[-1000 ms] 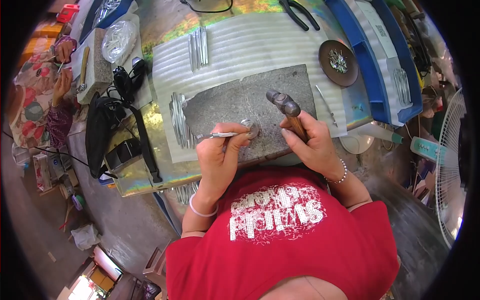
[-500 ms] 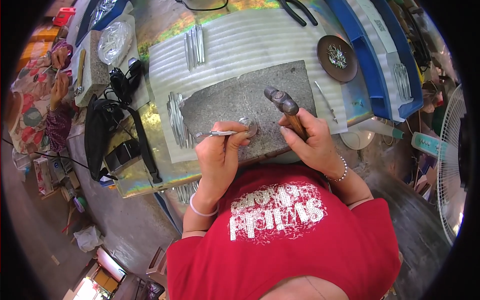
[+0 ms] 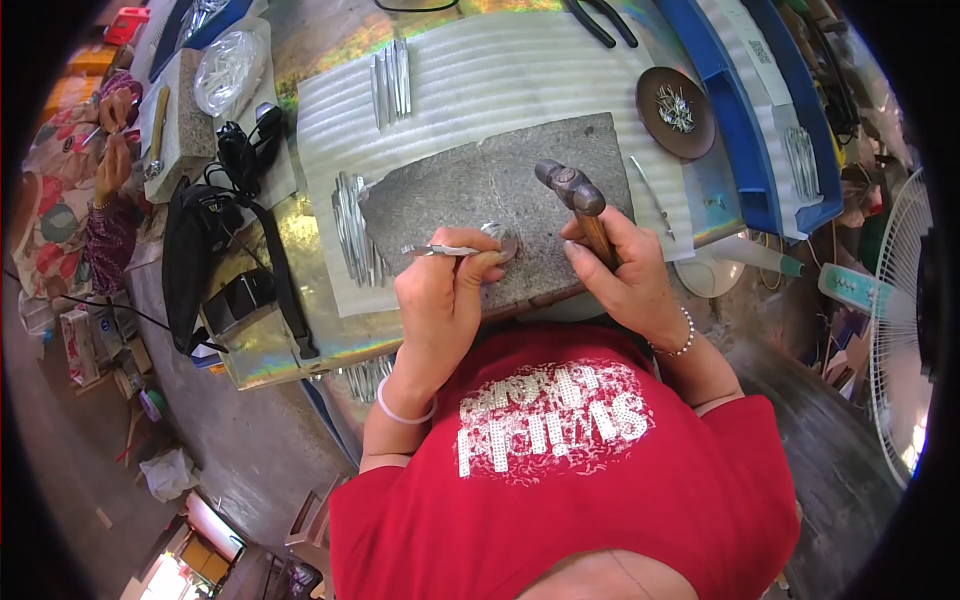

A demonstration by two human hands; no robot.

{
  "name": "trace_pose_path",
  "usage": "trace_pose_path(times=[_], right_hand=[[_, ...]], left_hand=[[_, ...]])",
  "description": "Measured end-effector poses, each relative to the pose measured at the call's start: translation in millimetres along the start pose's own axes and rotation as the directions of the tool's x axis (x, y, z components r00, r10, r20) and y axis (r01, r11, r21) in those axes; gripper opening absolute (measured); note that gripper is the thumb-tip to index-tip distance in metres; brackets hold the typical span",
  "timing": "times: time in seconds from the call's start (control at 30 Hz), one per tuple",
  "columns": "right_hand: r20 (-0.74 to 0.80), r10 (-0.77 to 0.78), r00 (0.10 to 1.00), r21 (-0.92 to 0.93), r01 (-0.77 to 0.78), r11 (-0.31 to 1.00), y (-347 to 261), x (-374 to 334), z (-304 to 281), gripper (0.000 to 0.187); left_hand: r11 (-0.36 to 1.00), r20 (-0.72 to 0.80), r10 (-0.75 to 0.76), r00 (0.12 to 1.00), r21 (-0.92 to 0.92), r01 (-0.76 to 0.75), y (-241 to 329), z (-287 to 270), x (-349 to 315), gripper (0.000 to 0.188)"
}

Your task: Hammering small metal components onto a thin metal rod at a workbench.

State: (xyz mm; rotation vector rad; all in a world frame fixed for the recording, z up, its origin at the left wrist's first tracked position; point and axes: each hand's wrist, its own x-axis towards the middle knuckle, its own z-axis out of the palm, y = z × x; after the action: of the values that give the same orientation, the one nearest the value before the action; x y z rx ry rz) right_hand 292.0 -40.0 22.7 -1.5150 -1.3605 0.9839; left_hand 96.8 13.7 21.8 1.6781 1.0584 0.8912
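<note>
Grey and rough, the flat stone slab (image 3: 500,200) lies on a white corrugated sheet (image 3: 480,90) spread over our shiny, iridescent worktop (image 3: 300,330). Our left hand (image 3: 440,290) is closed around thin metal tweezers (image 3: 440,250), pinched between thumb and fingers, and it rests beside a small round silvery piece (image 3: 503,238) lying on the slab's near edge; the tweezers' tip points left, away from that piece. Our right hand (image 3: 625,275) is wrapped tight around the wooden handle of a small steel-headed hammer (image 3: 572,195), whose head hangs above the slab just right of the round piece.

We see a round brown dish (image 3: 675,100) at the sheet's far right corner, holding a small heap of thin metal bits. Beside it stands a blue plastic tray (image 3: 745,150) with white sheets and a few metal strips inside. A clear plastic bag (image 3: 228,68) lies on a pale block at far left.

Two bundles of slim metal strips lie on the sheet: one (image 3: 392,80) at the far side, one (image 3: 352,225) against the slab's left edge. One pair of black pliers (image 3: 600,20) sits at the far edge. A black bag (image 3: 195,260) with straps rests left of the worktop. A white fan (image 3: 900,330) stands on the right, above a bare concrete floor (image 3: 230,450). Another person's hand (image 3: 108,170) works at far left.
</note>
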Motion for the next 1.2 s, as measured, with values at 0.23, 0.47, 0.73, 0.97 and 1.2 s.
trace_pose_path(times=[0.23,0.47,0.73,0.97,1.2], right_hand=[[-0.026,-0.012,1.000,0.004,0.012,1.000,3,-1,4,0.014],[-0.049,-0.022,0.999,-0.002,0.022,1.000,4,-1,6,0.013],[0.061,0.051,0.997,0.286,-0.066,0.956,-28,-11,-5,0.036],[0.356,-0.370,0.858,-0.128,0.437,0.890,-77,-3,-34,0.053],[0.442,-0.364,0.820,-0.259,0.505,0.823,-100,-4,-40,0.059]], left_hand=[[1.000,-0.035,-0.011,0.999,-0.028,0.010,-3,2,-1,0.002],[0.998,-0.041,0.058,0.997,0.039,-0.057,-4,3,-1,0.005],[0.874,0.037,0.288,0.957,0.397,-0.278,5,6,-5,0.028],[0.840,0.074,0.353,0.933,0.413,-0.351,-3,1,-4,0.022],[0.851,0.051,0.370,0.927,0.381,-0.361,-5,2,-4,0.022]])
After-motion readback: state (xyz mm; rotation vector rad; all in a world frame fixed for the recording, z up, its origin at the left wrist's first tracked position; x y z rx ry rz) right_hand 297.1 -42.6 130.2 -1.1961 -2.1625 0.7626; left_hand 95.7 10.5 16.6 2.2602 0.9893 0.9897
